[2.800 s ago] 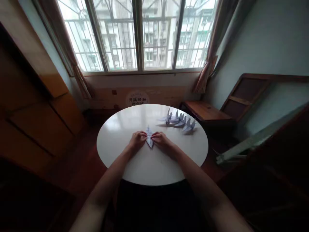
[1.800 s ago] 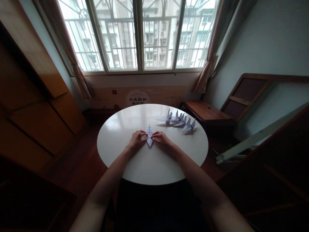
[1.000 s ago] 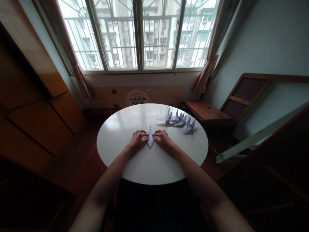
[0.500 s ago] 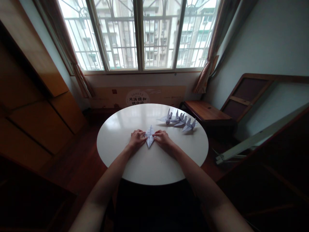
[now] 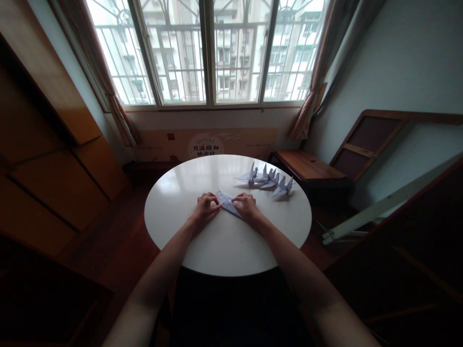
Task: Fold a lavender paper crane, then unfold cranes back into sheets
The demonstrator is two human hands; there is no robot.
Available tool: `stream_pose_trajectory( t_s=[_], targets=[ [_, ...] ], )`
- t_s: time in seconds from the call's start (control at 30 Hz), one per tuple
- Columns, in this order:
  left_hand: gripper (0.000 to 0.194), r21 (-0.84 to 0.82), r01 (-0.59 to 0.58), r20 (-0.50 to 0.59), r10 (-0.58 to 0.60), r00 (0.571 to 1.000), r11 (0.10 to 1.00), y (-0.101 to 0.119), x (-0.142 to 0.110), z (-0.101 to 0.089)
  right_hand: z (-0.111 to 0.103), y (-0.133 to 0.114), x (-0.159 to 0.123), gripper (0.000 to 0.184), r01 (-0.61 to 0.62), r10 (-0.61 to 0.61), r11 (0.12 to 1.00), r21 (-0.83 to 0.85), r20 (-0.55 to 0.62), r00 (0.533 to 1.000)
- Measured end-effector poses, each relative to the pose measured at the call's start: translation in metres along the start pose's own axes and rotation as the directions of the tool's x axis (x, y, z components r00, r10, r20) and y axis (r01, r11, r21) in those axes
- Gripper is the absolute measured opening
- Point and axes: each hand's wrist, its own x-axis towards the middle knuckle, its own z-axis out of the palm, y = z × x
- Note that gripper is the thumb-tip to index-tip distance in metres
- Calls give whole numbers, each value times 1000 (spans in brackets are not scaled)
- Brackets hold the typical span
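Observation:
A folded sheet of pale origami paper lies on the white oval table, slanting from upper left to lower right. At its left edge my left hand is closed, thumb and fingertips pinching the paper. From the right, my right hand pinches the paper too and covers part of its lower right end. Several finished paper cranes stand in a group towards the far right of the tabletop, apart from both hands.
Behind the table, a long printed cardboard box rests below the barred window. A wooden chair stands to the right of the table. Wooden cabinets line the left side.
The folded paper has turned from pointing straight away from me to a slant, its far tip now to the left. Both hands have shifted slightly with it.

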Motion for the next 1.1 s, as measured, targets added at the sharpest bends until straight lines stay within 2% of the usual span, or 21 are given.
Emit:
stream_pose_trajectory(
  t_s=[0.07, 0.13, 0.27, 0.4, 0.5, 0.6, 0.7, 0.8, 0.93, 1.0, 1.1],
  targets=[
    [11, -26, -55, -19, 54, 998, 998, 0, 0, 0, 0, 1, 1, 17, -21, 21, 1000, -12, 25, 999],
    [20, -58, -132, -17, 131, 991, 990, 0, 0, 1, 1, 1, 2, 18, -8, 8, 1000, -14, 36, 999],
    [21, -52, -207, 83, 210, 974, 977, 0, -2, 3, 3, 3, 3, 19, 21, -21, 1000, 8, 27, 999],
    [23, -40, -207, 136, 211, 968, 978, 2, -3, 3, 5, 6, 5, 23, 53, -52, 998, 27, -34, 998],
    [24, -19, -196, 132, 197, 972, 980, 3, -3, 3, 6, 7, 6, 21, 124, -124, 991, 42, -10, 992],
    [29, 81, -123, 90, 116, 989, 989, 2, -3, 4, 6, 5, 6, 19, 196, -200, 978, 72, 43, 979],
    [33, 152, -24, 68, 14, 998, 988, 1, -3, 5, 7, 0, 5, 22, 306, -325, 935, 179, 85, 942],
    [34, 145, 7, 107, -23, 994, 989, 1, -4, 4, 9, -2, 5, 23, 380, -406, 884, 272, 43, 913],
    [32, 102, -21, 144, 6, 990, 995, 2, -4, 2, 11, 1, 7, 17, 401, -395, 879, 256, -77, 915],
    [30, 93, -31, 132, 18, 991, 995, 1, -4, 3, 10, 3, 7, 16, 384, -379, 893, 234, -67, 923],
    [29, 90, -45, 87, 38, 996, 995, -2, -3, 5, 7, 1, 5, 14, 364, -375, 905, 218, 7, 927]
  ],
)
